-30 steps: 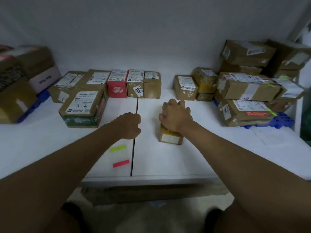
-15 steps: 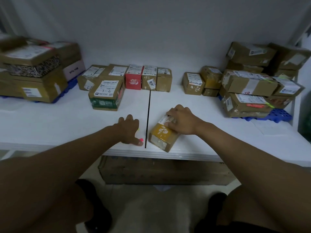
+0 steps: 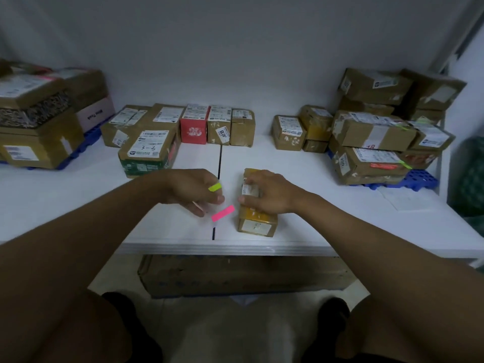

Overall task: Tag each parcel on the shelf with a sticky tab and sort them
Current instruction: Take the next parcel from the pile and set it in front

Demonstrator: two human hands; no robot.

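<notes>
A small yellow-brown parcel (image 3: pixel 258 222) with white labels lies near the front edge of the white shelf (image 3: pixel 327 231), just right of the black seam. My right hand (image 3: pixel 269 195) lies over its top, fingers and thumb curled round it. My left hand (image 3: pixel 192 191) hovers just left of the seam with its fingers curled. A pink sticky tab (image 3: pixel 223 213) sticks out from its fingertips toward the parcel, and a yellow-green sticky tab (image 3: pixel 215 187) shows at its forefinger. Parcel and pink tab are a small gap apart.
A row of parcels (image 3: pixel 218 124) with a red box (image 3: pixel 195 127) stands at the back. A green-sided box (image 3: pixel 146 153) sits left of centre. Parcel stacks rest on blue pallets at left (image 3: pixel 39 132) and right (image 3: pixel 377 142). A large carton (image 3: pixel 235 276) lies under the shelf.
My left hand has picked the pink and yellow-green tabs up off the shelf. My right hand has turned the small parcel from a slant to lie straight, lengthwise, beside the seam.
</notes>
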